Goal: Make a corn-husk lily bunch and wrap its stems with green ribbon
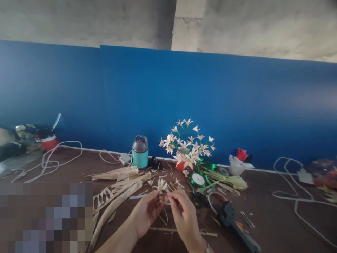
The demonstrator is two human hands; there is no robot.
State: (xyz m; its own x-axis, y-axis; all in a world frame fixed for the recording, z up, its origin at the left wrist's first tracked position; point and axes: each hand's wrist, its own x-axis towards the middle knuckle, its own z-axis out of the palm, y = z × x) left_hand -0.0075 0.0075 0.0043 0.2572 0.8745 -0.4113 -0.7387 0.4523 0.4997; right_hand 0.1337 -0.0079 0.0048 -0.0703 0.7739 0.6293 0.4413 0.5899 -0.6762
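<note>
A pale craft flower (161, 185) with pointed petals rises from the fingertips of my left hand (149, 211), whose thumb and fingers are closed at its base. My right hand (184, 214) is pinched close beside it; what lies between its fingertips is too small to make out. A thin pale strand (165, 217) loops below the hands. Beyond them, many similar flowers on green stems (191, 147) stand in a red and white cup (180, 164). Dried pale strips (126, 188) lie to the left of my hands.
On the brown table (276, 225) are a green ribbon spool (198, 180), a black-handled tool (231, 219), a teal flask (140, 154) and a white container (237, 166). White cables (295, 200) lie at both sides. A blue partition (168, 98) stands behind.
</note>
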